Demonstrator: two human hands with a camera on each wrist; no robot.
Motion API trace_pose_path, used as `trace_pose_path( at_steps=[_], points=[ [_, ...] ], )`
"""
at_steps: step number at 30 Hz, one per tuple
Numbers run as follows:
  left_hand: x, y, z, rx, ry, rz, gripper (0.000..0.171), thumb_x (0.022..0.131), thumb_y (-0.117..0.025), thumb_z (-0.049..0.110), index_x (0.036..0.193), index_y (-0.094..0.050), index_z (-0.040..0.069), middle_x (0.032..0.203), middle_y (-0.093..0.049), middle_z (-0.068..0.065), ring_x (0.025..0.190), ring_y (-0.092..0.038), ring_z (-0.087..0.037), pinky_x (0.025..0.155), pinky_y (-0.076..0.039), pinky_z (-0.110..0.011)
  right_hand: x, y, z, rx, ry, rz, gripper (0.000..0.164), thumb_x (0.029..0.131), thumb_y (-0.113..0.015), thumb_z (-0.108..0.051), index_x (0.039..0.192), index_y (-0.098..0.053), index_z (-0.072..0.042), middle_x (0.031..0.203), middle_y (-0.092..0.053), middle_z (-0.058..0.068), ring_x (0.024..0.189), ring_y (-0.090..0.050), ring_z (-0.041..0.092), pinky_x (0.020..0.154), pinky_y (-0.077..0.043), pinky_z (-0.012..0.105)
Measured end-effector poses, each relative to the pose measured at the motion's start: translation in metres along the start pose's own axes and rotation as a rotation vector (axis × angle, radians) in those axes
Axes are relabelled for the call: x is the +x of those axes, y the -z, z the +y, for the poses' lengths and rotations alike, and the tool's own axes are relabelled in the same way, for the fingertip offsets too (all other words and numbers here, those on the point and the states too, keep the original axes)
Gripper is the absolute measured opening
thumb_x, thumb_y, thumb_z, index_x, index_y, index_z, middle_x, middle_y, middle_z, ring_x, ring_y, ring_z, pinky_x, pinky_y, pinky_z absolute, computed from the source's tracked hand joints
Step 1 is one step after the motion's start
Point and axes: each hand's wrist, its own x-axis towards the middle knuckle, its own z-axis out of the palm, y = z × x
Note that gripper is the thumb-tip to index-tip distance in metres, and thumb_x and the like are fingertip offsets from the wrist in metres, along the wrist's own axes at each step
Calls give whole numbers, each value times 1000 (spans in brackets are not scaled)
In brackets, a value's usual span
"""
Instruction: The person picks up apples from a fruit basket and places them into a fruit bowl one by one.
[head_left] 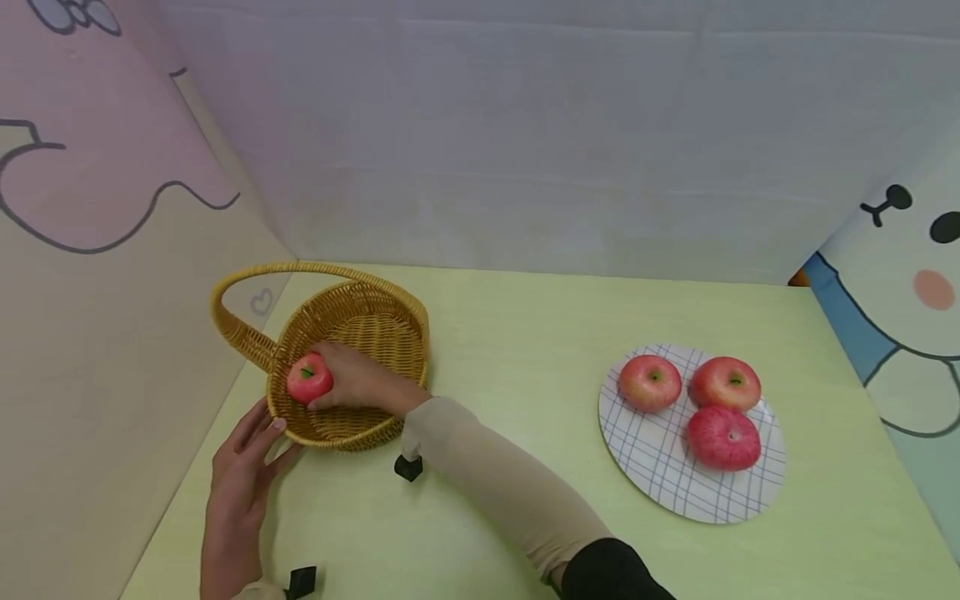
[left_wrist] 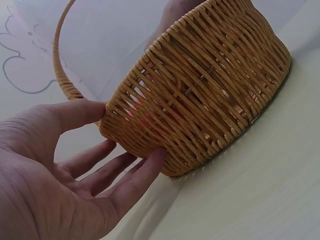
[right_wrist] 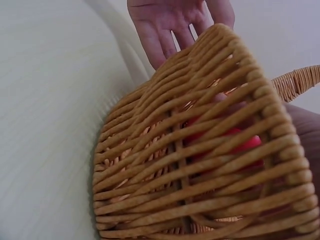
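Observation:
A yellow-brown wicker basket (head_left: 382, 335) with a tall arched handle stands at the left of the table. Inside it, my right hand (head_left: 354, 379) grips a red apple (head_left: 309, 379) near the left wall. My left hand (left_wrist: 75, 165) touches the outside of the basket, its thumb at the rim and its fingers spread along the lower side. Through the weave in the right wrist view, patches of the red apple (right_wrist: 245, 145) show, while the wicker hides most of my right hand.
At the right, a round white plate (head_left: 652, 467) with a blue grid pattern bears three apples (head_left: 723, 437). The pale green table (head_left: 510, 358) meets a light wall at the back and printed panels at both sides.

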Motion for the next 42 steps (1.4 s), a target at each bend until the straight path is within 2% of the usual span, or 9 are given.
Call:
trace_pose_path(
  at_steps=[7,16,20,29,37,42],
  points=[
    [0,1,-1,7,1,-1,66,104,-66,21,163,-37,23,160,-43,1,119,-63,6,84,-64,-25,-11,5,-4,27,41,28,72,89,-83,-37,147,-47,-13,134,-59,-5,119,-57,4,98,-47,12],
    [-1,0,0,4,7,1,66,104,-66,23,163,-37,24,164,-40,0,119,-62,4,84,-64,-24,-39,16,-8,128,56,123,84,92,-80,-41,158,-38,-10,145,-57,-4,129,-57,7,105,-51,16],
    [-1,-1,1,-5,11,-11,66,104,-66,23,163,-37,24,163,-40,1,117,-65,4,85,-64,-24,-50,21,-9,193,34,174,89,91,-82,-42,161,-35,-13,150,-53,-4,134,-55,8,107,-51,20],
    [0,1,0,-25,9,-30,66,106,-63,20,165,-34,22,166,-35,-1,119,-63,7,85,-64,-23,-77,41,-20,207,70,255,95,86,-86,-44,162,-35,-19,156,-51,-3,141,-53,13,112,-51,27],
    [2,0,-1,-19,22,4,67,104,-66,23,164,-35,24,168,-34,-1,116,-63,8,82,-64,-22,-104,58,-20,195,142,249,95,85,-88,-38,162,-36,-21,160,-47,-2,145,-49,13,116,-48,28],
    [2,0,-1,-25,20,7,67,104,-66,21,164,-36,23,165,-36,-1,117,-64,6,82,-64,-22,-123,67,-17,224,149,240,94,84,-90,-34,161,-38,-22,161,-46,-3,147,-48,12,116,-49,29]
  ],
)
